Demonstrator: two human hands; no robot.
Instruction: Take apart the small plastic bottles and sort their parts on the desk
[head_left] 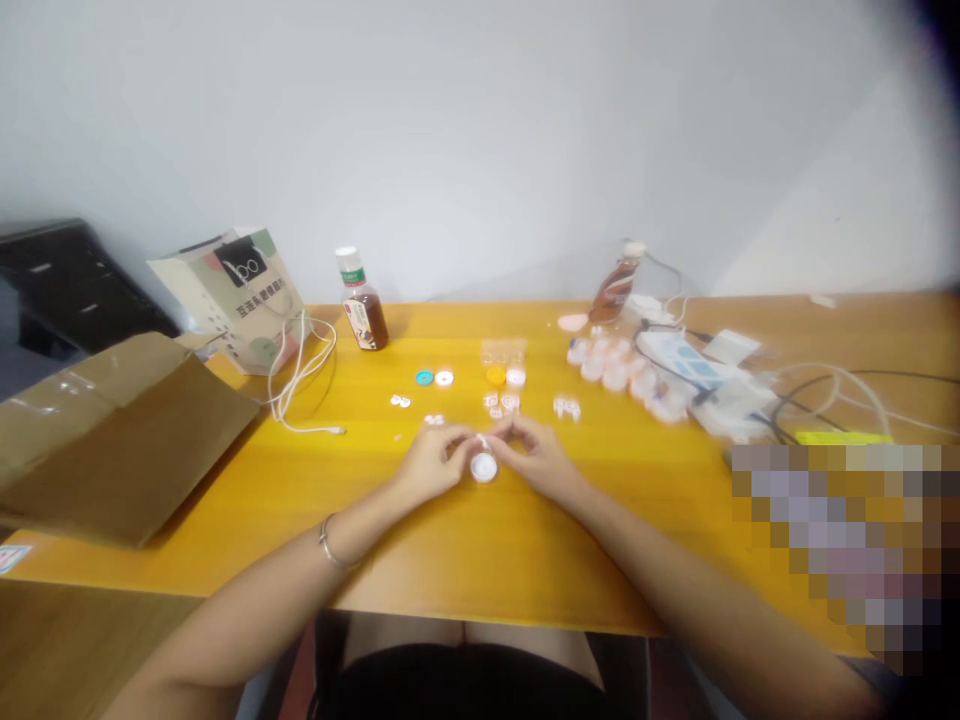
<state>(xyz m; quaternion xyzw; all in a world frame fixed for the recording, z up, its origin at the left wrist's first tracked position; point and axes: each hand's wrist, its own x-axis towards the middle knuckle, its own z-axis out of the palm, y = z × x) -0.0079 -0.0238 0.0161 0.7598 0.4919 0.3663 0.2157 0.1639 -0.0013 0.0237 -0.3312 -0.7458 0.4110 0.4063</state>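
Observation:
My left hand and my right hand meet over the middle of the yellow table. Both have fingers pinched together on a tiny white piece between them. Just below the fingertips a small round white cap lies on the table, touching or nearly touching both hands. A bracelet sits on my left wrist. Beyond the hands lie several small caps and clear pieces: a blue ring, a white ring, an orange cap.
A brown tea bottle stands at the back, a second bottle leans at the back right. A paper bag and white cable lie at the left, beside a cardboard box. Pink-white cups, a power strip and wires fill the right.

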